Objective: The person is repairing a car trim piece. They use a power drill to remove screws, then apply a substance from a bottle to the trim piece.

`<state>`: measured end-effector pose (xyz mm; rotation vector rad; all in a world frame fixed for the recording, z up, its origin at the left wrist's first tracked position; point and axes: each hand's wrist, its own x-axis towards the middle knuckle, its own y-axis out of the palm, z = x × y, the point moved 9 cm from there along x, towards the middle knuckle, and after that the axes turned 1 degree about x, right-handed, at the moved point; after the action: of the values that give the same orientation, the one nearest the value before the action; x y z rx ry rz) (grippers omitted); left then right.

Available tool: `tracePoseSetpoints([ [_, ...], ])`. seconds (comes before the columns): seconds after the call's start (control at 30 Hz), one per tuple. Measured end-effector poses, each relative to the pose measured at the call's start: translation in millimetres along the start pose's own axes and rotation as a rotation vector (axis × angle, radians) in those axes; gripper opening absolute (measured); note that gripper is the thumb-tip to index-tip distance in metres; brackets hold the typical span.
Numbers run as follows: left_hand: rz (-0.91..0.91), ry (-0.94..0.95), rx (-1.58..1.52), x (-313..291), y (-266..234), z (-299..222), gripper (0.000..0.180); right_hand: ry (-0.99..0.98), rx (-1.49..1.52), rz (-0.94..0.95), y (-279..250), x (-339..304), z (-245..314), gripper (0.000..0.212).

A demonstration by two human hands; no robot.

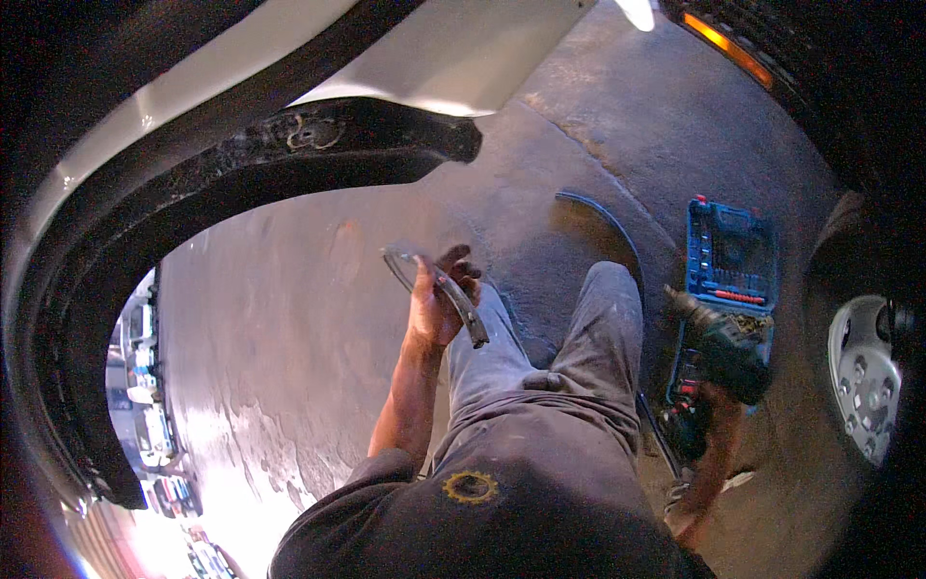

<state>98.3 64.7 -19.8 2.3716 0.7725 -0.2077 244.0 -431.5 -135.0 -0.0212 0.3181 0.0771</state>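
My left hand point(436, 314) is closed around a short curved strip point(467, 311), dark and slightly shiny, held above my left thigh. One end of the strip rises past my thumb and the other points down toward my lap. Low on my right side, my right hand point(717, 398) grips a teal and black cordless drill point(730, 349). The drill's chuck point(687, 305) points forward and left. Beneath and behind the drill lies an open blue tool case point(733, 249) with bits and a red piece in it; the drill covers part of the case.
A vehicle's wheel arch with black trim point(318, 145) curves over the left and top, beside a white body panel point(434, 63). On the floor a long curved dark strip point(617, 224) passes behind my right knee. A silver wheel point(868, 381) stands at the right, an orange light point(725, 48) above.
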Motion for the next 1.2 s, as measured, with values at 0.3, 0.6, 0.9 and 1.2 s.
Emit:
tracePoseSetpoints([
  [0.3, 0.048, 0.296, 0.139, 7.8, 47.6, -60.9, 0.046, 0.182, -0.877, 0.268, -15.1, -151.1, -96.5, 0.086],
  [0.6, 0.217, 0.554, 0.134, -17.7, 95.1, -106.5, 0.028, 0.093, -1.098, 0.153, -80.9, -219.4, -297.5, 0.08],
  [0.9, -0.145, 0.755, 0.512, -29.3, 94.1, -122.6, 0.03, -0.059, -1.126, 0.171, 6.9, -97.9, -129.5, 0.039],
  [1.2, -0.289, 0.814, 0.889, -30.2, 111.9, -135.6, 0.025, -1.318, -0.285, 0.212, 306.2, -38.4, 233.6, 0.047],
])
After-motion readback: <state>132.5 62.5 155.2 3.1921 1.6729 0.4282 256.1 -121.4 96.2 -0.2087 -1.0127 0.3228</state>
